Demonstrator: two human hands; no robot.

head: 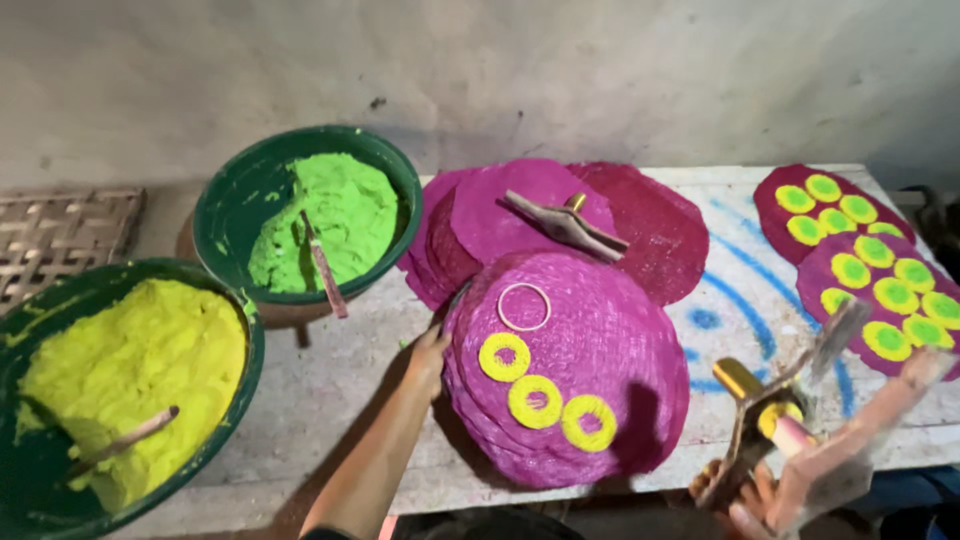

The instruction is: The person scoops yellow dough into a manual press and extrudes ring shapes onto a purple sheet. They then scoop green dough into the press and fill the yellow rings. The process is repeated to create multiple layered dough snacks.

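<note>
Magenta disc (590, 380) centre-table carries three yellow rings (538, 400) and one bare outline; left hand (428, 352) pinches its left edge, right hand (745, 495) clamps a wooden press (800, 440) right of it. Most still unfilled.

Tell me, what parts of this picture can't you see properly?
- Right hand: head view, cut by the bottom edge and covered by the blurred wooden press tool.
- Left hand fingertips: tucked behind the purple disc stack.
- Yellow paste bowl: cut by the left edge.
</note>
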